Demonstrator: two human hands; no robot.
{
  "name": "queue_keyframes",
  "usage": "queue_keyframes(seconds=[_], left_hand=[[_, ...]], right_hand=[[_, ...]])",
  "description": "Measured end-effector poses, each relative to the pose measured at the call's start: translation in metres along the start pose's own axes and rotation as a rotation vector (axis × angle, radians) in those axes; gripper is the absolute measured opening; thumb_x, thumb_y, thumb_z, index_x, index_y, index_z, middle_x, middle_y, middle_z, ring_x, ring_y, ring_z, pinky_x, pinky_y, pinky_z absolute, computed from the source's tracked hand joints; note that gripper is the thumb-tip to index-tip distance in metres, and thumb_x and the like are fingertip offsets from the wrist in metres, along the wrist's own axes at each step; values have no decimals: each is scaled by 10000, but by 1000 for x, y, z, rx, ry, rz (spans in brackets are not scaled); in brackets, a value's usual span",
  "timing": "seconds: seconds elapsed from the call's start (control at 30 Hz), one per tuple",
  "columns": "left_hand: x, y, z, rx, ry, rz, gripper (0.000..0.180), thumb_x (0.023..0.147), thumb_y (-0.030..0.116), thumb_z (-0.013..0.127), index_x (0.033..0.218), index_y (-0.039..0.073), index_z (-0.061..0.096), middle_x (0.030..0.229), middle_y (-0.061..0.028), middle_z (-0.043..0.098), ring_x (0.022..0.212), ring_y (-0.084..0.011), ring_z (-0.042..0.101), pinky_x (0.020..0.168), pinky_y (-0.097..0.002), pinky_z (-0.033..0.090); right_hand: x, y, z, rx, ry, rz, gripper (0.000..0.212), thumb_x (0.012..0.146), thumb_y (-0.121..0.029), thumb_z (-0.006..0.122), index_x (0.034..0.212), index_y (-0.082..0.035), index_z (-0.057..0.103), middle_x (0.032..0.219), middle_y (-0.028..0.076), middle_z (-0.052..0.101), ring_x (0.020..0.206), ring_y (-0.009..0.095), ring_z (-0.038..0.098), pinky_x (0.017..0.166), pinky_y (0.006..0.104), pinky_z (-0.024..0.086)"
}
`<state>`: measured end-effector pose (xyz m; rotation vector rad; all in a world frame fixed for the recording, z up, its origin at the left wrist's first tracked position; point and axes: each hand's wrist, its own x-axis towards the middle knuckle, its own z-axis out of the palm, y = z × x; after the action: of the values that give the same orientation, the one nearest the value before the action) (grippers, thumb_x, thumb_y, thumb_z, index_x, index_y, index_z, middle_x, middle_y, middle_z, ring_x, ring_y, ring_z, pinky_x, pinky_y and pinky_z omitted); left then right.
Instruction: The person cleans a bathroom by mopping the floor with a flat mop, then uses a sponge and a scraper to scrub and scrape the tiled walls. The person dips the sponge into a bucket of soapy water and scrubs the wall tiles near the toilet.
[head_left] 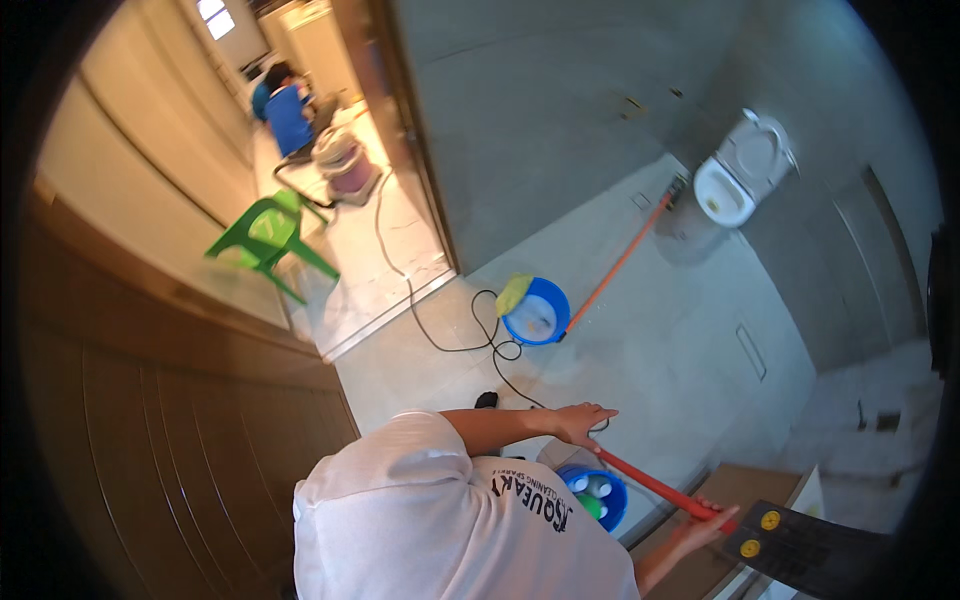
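Note:
My left hand (582, 424) is at the upper end of a red pole (650, 484), some fingers stretched along it. Lower down, my right hand (708, 526) wraps round the same pole, close to its wide, flat black head (800, 548) with two round yellow pieces. The head is raised at the lower right, beside a brown cabinet top. Just below my left hand, a blue bucket (612, 508) holds white-capped bottles and something green; my sleeve partly covers it.
A blue bucket of whitish water (533, 322) with a yellow cloth (514, 294) stands ahead. An orange-handled brush (620, 262) lies toward the toilet (728, 188). A black cord (440, 348) crosses the floor. Beyond the doorway are a green chair (270, 230), a vacuum cleaner (346, 165) and a crouching person (290, 112).

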<state>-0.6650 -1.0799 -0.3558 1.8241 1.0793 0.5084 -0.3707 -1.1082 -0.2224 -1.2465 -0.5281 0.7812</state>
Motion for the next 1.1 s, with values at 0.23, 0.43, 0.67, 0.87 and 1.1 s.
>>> queue_keyframes(seconds=[0.23, 0.43, 0.67, 0.87, 1.1], left_hand=[[-34, -2, -42, 156, 245, -66, 934, 612, 452, 678, 1302, 40, 201, 1270, -208, 322, 1172, -358, 300, 969, -395, 251], [-59, -31, -94, -127, 25, -154, 788, 645, 412, 673, 1246, 27, 339, 1119, -179, 494, 1050, -299, 462, 898, -373, 347], [-52, -30, -126, -974, -186, -300, 546, 832, 505, 387, 1063, 31, 527, 926, -78, 581, 869, -149, 540, 773, -277, 417], [-22, -4, -149, -530, -142, -248, 372, 824, 379, 498, 975, 45, 565, 728, 3, 531, 682, -76, 460, 625, -213, 364], [49, -7, -149, -529, 152, -449, 317, 780, 355, 575, 778, 39, 560, 597, 2, 474, 560, -86, 406, 513, -241, 342]], right_hand=[[32, -74, 93, 318, -538, 65, 403, 837, -476, 421, 672, -109, 415, 610, 14, 395, 462, 118, 346, 454, 240, 332], [41, -75, 187, 704, -892, 175, 408, 839, -456, 417, 674, -82, 404, 626, 15, 354, 492, 118, 325, 396, 240, 284], [74, -53, 226, 788, -842, 106, 411, 836, -448, 419, 852, -47, 509, 538, 10, 349, 463, 107, 306, 418, 235, 275], [111, -18, 273, 741, -738, 162, 487, 826, -540, 353, 842, -95, 549, 508, 8, 377, 432, 122, 321, 419, 238, 273], [206, 9, 327, 406, -884, 315, 552, 833, -553, 310, 1069, -75, 455, 667, 57, 504, 626, 166, 496, 587, 291, 426]])
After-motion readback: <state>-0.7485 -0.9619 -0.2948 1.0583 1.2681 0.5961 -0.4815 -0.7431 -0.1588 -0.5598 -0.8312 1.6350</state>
